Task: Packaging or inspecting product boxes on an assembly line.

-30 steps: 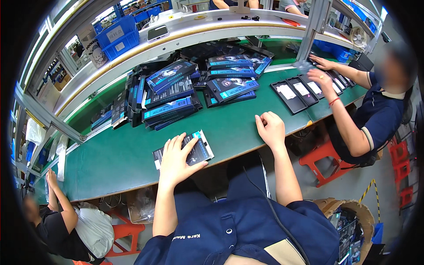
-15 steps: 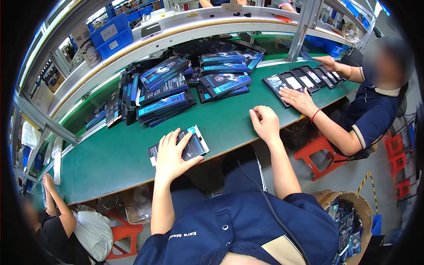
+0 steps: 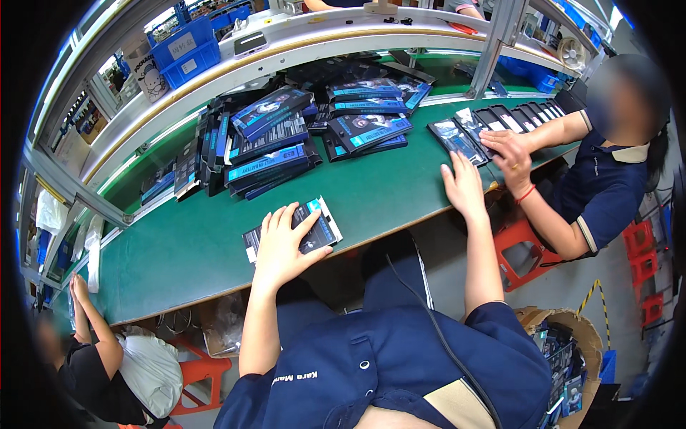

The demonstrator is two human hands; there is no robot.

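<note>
My left hand (image 3: 284, 247) lies flat with spread fingers on a dark printed flat box (image 3: 327, 230) near the table's front edge. The box has a blue strip and a white edge showing; the palm hides its middle. My right hand (image 3: 464, 187) reaches out to the right, fingers extended. Its fingertips are at the near end of the first dark tray-like box (image 3: 446, 132) in a row, and I cannot tell whether they touch it. A co-worker's hands (image 3: 509, 151) are over the neighbouring boxes, close to my right hand.
A heap of dark blue printed boxes (image 3: 271, 154) covers the back of the green table (image 3: 164, 250). Above it runs a white shelf (image 3: 300, 44) with a blue bin (image 3: 187, 61). A metal post (image 3: 493, 61) stands behind the row. A carton (image 3: 589, 357) of boxes is at lower right.
My right hand has moved right and forward to the row, its curled fingers now straightened. The co-worker's hands have come together over the boxes. My left hand stays on its box.
</note>
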